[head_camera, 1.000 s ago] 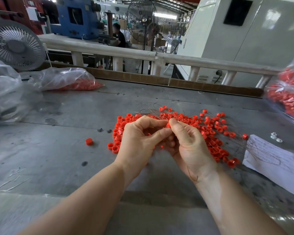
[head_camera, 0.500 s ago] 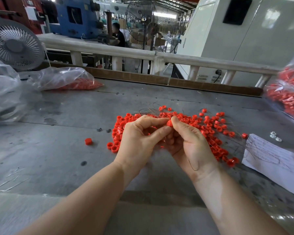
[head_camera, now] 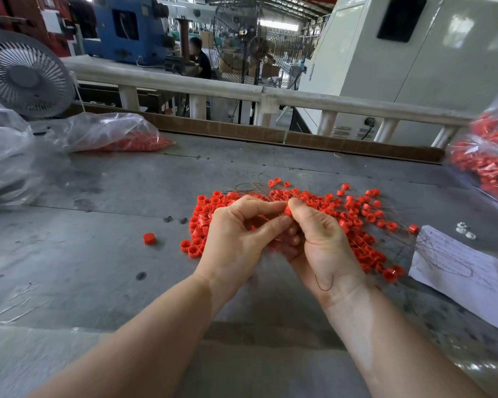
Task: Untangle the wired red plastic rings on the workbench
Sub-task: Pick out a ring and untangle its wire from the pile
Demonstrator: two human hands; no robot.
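Red plastic rings (head_camera: 354, 222), strung on fine wires, lie in a tangled heap on the grey counter (head_camera: 98, 254), directly before you and partly hidden behind your hands. You hold both hands raised just above the heap's near edge. Your right hand (head_camera: 319, 242) pinches a single ring (head_camera: 287, 210) between thumb and fingers, a narrow grip; your left hand (head_camera: 236, 239) meets it, thumb and forefinger closed on what appears to be the wire beside that ring, though the strand itself is too fine to confirm. Holding ring and wire apart in this way probably lets you trace one strand free of the mass. One loose ring (head_camera: 149, 238) sits well apart to the left. A sheet of paper (head_camera: 466, 271) lies to the right, with wires trailing across it. Clear bags of red parts (head_camera: 492, 168) rest at the counter's right and far left edges, presumably stock or sorted output.
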